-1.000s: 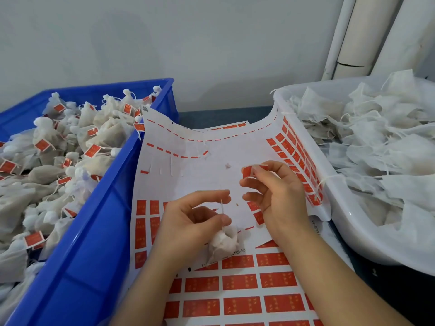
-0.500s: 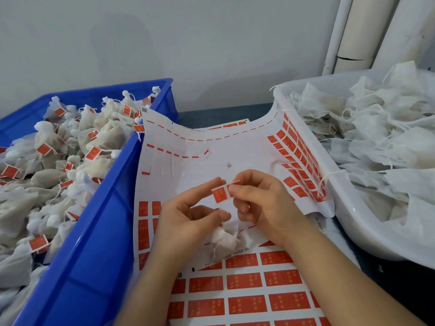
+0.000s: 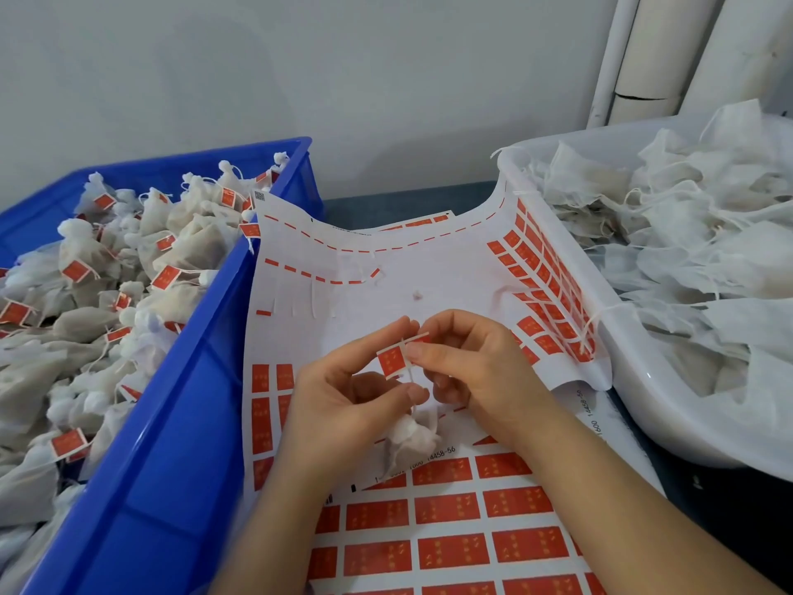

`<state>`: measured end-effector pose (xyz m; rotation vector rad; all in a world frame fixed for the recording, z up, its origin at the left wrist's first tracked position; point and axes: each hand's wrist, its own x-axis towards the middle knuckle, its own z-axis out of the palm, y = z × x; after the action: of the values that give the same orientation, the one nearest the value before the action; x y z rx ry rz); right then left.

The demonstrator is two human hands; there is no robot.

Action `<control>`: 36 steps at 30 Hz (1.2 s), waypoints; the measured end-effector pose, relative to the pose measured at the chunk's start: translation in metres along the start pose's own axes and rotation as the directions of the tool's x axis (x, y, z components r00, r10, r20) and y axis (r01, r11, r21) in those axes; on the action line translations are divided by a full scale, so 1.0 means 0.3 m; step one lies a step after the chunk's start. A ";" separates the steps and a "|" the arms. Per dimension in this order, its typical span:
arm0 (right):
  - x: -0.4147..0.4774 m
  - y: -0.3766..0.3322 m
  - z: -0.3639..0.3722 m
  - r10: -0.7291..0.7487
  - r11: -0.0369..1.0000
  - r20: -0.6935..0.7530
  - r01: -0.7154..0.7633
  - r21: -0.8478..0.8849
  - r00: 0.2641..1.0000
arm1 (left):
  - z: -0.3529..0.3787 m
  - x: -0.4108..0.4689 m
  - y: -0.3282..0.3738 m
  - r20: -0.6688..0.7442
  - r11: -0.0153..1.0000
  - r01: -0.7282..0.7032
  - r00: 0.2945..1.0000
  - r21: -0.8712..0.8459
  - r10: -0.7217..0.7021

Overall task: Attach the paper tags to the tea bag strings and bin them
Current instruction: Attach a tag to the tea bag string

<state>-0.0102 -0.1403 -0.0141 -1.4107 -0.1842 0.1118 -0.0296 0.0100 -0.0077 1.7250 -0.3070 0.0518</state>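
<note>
My left hand (image 3: 343, 397) pinches the white string of a small tea bag (image 3: 410, 438), which hangs below the fingers over the sticker sheet (image 3: 450, 530). My right hand (image 3: 467, 367) pinches a red paper tag (image 3: 392, 360) and holds it against that string, fingertips of both hands nearly touching. The sheet of red tags lies between two bins, its far part peeled bare. A blue bin (image 3: 180, 444) on the left holds tagged tea bags (image 3: 128, 285). A white tub (image 3: 669, 423) on the right holds untagged bags (image 3: 686, 234).
The sheet's right edge curls up against the white tub's wall. White pipes (image 3: 643, 58) stand against the grey wall at the back right. A dark table surface (image 3: 407, 204) shows between the bins at the back.
My right hand brought the red tag from the right over to the string held by my left hand. The tag now sits against the string between both hands.
</note>
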 end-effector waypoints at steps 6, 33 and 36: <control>0.000 -0.003 0.002 0.003 1.000 -0.016 -0.003 -0.012 1.000 | 0.001 0.002 0.002 -0.008 1.000 -0.006 1.000 -0.012 0.006; -0.004 -0.009 0.016 -0.010 0.994 -0.063 0.003 -0.109 0.998 | 0.001 -0.002 0.003 0.001 0.999 -0.033 0.999 0.002 0.033; -0.005 -0.008 0.021 -0.024 0.987 -0.082 0.011 -0.161 0.996 | 0.001 -0.003 0.001 0.007 1.000 -0.029 1.000 0.007 0.029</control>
<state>-0.0130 -0.1347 -0.0110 -1.5708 -0.1380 0.0231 -0.0307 0.0099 -0.0075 1.7287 -0.3375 0.0680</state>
